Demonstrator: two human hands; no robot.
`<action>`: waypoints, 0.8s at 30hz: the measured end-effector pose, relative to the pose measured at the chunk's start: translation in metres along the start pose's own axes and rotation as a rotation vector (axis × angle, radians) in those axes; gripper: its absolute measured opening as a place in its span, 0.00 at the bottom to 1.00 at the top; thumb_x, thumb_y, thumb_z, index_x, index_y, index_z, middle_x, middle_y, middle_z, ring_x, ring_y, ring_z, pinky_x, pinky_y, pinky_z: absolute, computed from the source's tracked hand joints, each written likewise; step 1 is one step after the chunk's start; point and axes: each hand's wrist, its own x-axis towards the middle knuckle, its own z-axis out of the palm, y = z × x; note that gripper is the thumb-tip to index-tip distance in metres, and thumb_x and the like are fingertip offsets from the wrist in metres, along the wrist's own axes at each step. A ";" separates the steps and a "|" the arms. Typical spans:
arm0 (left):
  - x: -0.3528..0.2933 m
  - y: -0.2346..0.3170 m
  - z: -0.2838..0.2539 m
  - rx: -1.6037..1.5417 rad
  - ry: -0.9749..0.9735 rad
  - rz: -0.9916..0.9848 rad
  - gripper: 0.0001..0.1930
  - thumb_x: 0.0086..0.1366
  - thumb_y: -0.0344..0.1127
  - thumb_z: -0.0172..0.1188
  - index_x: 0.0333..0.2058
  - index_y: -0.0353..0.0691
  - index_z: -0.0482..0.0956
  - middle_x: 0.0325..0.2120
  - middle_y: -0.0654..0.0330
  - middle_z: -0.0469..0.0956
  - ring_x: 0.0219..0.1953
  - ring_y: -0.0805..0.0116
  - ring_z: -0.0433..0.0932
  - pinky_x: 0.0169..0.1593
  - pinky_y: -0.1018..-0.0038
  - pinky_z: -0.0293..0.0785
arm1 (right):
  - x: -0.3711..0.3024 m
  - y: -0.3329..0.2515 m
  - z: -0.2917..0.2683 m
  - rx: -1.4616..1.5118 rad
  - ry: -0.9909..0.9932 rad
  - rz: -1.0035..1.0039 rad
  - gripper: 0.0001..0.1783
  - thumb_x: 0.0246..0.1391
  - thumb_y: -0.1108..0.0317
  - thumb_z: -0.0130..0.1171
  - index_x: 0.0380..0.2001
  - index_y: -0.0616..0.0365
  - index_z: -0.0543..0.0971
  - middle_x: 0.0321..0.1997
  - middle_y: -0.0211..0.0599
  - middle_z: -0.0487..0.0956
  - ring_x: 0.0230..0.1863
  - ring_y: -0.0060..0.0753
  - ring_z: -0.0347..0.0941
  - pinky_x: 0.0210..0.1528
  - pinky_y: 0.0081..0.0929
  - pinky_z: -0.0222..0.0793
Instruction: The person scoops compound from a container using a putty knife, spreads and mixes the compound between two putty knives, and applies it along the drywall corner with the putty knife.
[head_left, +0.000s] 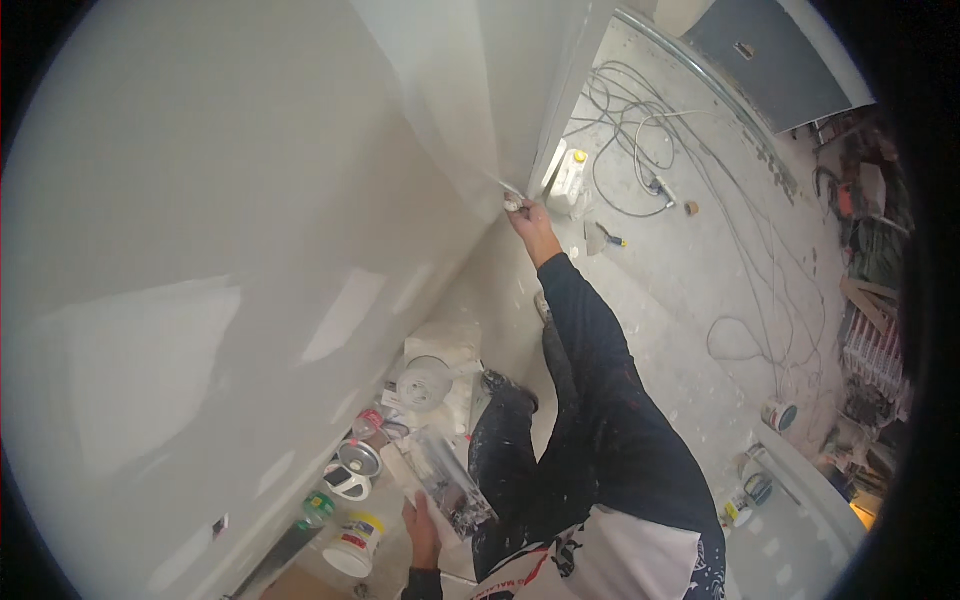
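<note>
Beside the wall, the left hand is clamping its fingers on a pan; at the wall's far edge, the right hand is gripping a blade. White patches are already covering parts; the rest is showing grey, apparently uncoated.

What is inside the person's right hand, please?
The right hand holds a tool whose thin, pale edge shows at the wall. The part inside the grip is covered and cannot be seen.

Soft, greyish light washes the wall beside me, brighter on the floor to my right; far-right clutter sinks into murk, fine detail smears, straight lines bow towards the black rim.
</note>
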 end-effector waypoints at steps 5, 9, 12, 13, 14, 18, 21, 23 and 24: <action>-0.008 0.017 0.004 0.027 -0.071 0.043 0.21 0.75 0.40 0.51 0.57 0.28 0.71 0.50 0.53 0.76 0.49 0.66 0.75 0.53 0.71 0.71 | -0.010 -0.075 0.015 -0.702 -0.337 -0.272 0.23 0.63 0.80 0.38 0.61 0.76 0.60 0.61 0.62 0.68 0.63 0.59 0.67 0.67 0.51 0.65; -0.026 0.039 -0.007 -0.004 -0.029 0.113 0.20 0.75 0.39 0.50 0.56 0.27 0.71 0.50 0.53 0.76 0.49 0.67 0.75 0.53 0.71 0.71 | -0.052 -0.030 0.049 -1.183 -0.472 -0.373 0.21 0.62 0.81 0.41 0.58 0.73 0.63 0.61 0.60 0.68 0.64 0.55 0.66 0.70 0.48 0.62; -0.040 0.054 -0.001 -0.146 -0.036 0.168 0.21 0.75 0.40 0.50 0.57 0.27 0.71 0.51 0.53 0.76 0.50 0.67 0.75 0.54 0.71 0.70 | -0.104 -0.024 0.084 -0.442 -0.290 -0.065 0.20 0.62 0.80 0.43 0.58 0.73 0.64 0.62 0.58 0.68 0.64 0.53 0.66 0.70 0.41 0.63; -0.036 0.048 -0.004 -0.156 -0.057 0.180 0.21 0.75 0.40 0.50 0.57 0.27 0.71 0.51 0.53 0.76 0.50 0.67 0.75 0.54 0.71 0.70 | -0.121 -0.036 0.098 -0.581 -0.370 -0.139 0.18 0.62 0.78 0.46 0.55 0.73 0.67 0.56 0.55 0.71 0.59 0.48 0.69 0.65 0.37 0.65; -0.028 0.033 -0.018 -0.072 -0.008 0.179 0.22 0.75 0.41 0.50 0.57 0.27 0.70 0.50 0.53 0.76 0.50 0.67 0.75 0.54 0.71 0.70 | -0.148 -0.022 0.108 -0.939 -0.539 -0.339 0.16 0.62 0.77 0.49 0.52 0.73 0.70 0.51 0.51 0.74 0.53 0.44 0.72 0.59 0.34 0.68; -0.049 0.051 -0.015 -0.128 0.018 0.185 0.24 0.75 0.44 0.51 0.58 0.28 0.69 0.49 0.55 0.76 0.48 0.69 0.74 0.55 0.70 0.70 | -0.240 -0.005 0.140 -1.654 -0.722 -0.978 0.13 0.62 0.72 0.57 0.44 0.73 0.77 0.37 0.42 0.81 0.38 0.32 0.80 0.45 0.24 0.76; -0.057 0.082 0.007 -0.112 -0.018 0.238 0.25 0.76 0.45 0.51 0.59 0.28 0.69 0.50 0.55 0.75 0.49 0.70 0.74 0.54 0.70 0.70 | -0.264 -0.046 0.145 -0.848 -0.626 -0.241 0.19 0.61 0.78 0.48 0.56 0.71 0.67 0.49 0.50 0.75 0.45 0.37 0.78 0.51 0.29 0.77; -0.055 0.094 0.020 -0.153 -0.065 0.264 0.25 0.75 0.46 0.51 0.58 0.28 0.69 0.51 0.55 0.76 0.50 0.69 0.74 0.54 0.70 0.71 | -0.283 -0.072 0.156 -0.178 -0.515 0.311 0.28 0.60 0.82 0.42 0.65 0.70 0.59 0.59 0.55 0.71 0.51 0.41 0.76 0.57 0.33 0.78; -0.052 0.096 0.024 -0.190 -0.065 0.280 0.25 0.75 0.47 0.51 0.58 0.29 0.69 0.51 0.54 0.76 0.50 0.68 0.75 0.54 0.69 0.72 | -0.303 -0.066 0.159 -0.186 -0.521 0.318 0.28 0.60 0.82 0.42 0.65 0.70 0.59 0.59 0.55 0.71 0.51 0.41 0.76 0.57 0.33 0.78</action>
